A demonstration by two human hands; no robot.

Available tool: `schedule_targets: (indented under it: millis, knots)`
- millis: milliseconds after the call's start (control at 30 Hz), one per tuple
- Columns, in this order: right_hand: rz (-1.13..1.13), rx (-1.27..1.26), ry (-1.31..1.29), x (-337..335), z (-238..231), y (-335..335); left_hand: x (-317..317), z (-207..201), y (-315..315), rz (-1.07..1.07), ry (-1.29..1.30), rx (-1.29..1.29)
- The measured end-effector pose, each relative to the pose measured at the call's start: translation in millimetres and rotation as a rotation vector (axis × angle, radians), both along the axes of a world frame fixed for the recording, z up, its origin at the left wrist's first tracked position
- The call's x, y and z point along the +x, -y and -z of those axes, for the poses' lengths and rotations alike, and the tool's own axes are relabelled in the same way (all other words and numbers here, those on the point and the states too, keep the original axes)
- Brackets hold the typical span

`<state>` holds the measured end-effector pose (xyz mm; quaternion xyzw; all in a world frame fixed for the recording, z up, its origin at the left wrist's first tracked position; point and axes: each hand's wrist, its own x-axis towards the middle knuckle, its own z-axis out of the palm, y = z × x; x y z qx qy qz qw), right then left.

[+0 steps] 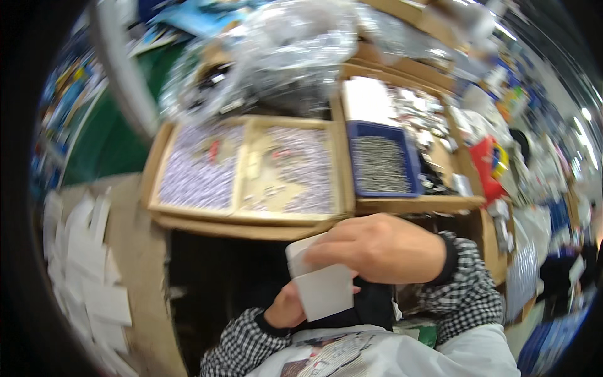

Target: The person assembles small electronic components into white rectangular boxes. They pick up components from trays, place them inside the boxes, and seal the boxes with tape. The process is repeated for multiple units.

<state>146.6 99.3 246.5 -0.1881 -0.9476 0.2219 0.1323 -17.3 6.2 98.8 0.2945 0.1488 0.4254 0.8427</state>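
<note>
Close in front of my body, a folded white card piece (325,294) is between my two hands. From its lower left, my left hand (287,306) grips it, with the fingers partly hidden behind the card. My right hand (377,248) comes over from the right, its bent fingers closed on the card's upper part, slightly smeared by motion. Two joined flat faces of the card show, the upper one tilted away. Whether it is a small box or a folded sleeve I cannot tell.
Ahead stands a wooden tray (241,169) with two compartments of small pale parts. To its right, a blue bin (384,191) of small grey metal pieces sits in a cardboard box (427,203). White card pieces (88,264) lie on the left. Clear plastic bags (295,44) are heaped behind.
</note>
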Motion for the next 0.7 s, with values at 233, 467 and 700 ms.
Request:
schedule_targets:
  millis: [233, 467, 700]
  knots:
    - [0.189, -0.083, -0.286, 54, 37, 43, 43, 9, 14, 0.061, 0.093, -0.064]
    - [0.336, -0.096, -0.454, 84, 66, 61, 66, 41, 13, 0.097, 0.283, -0.054]
    - [0.651, 0.019, -0.708, 92, 97, 84, 54, 20, 10, 0.047, -0.132, -0.056]
